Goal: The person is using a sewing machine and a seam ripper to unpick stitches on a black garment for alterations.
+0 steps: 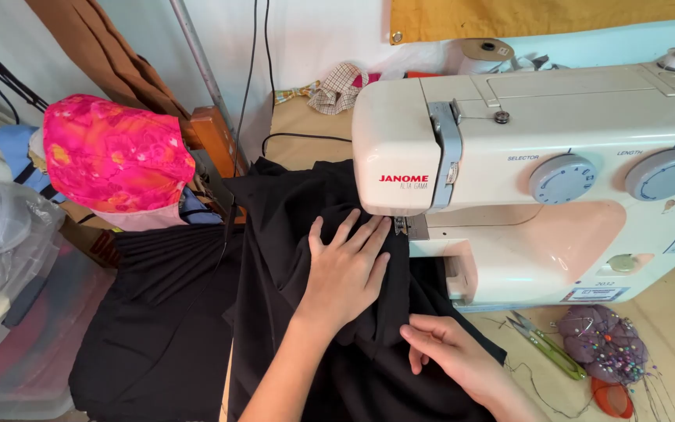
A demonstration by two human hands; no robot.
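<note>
A white sewing machine [525, 164] with two blue-grey dials stands on a tan table. Black fabric [291, 234] lies under its presser foot [400, 227] and spills off the table's left edge. My left hand [345, 270] lies flat on the fabric, fingers spread, fingertips just left of the presser foot. Nearer to me, my right hand [455, 355] pinches a fold of the same fabric, in front of the machine's base.
Green-handled thread snips [544, 344] and a purple pincushion [603, 340] full of pins lie on the table [666, 312] at right. A pink floral cloth [111, 156] covers something at left. Clear plastic bins [17, 312] sit at lower left. Cables hang down the back wall.
</note>
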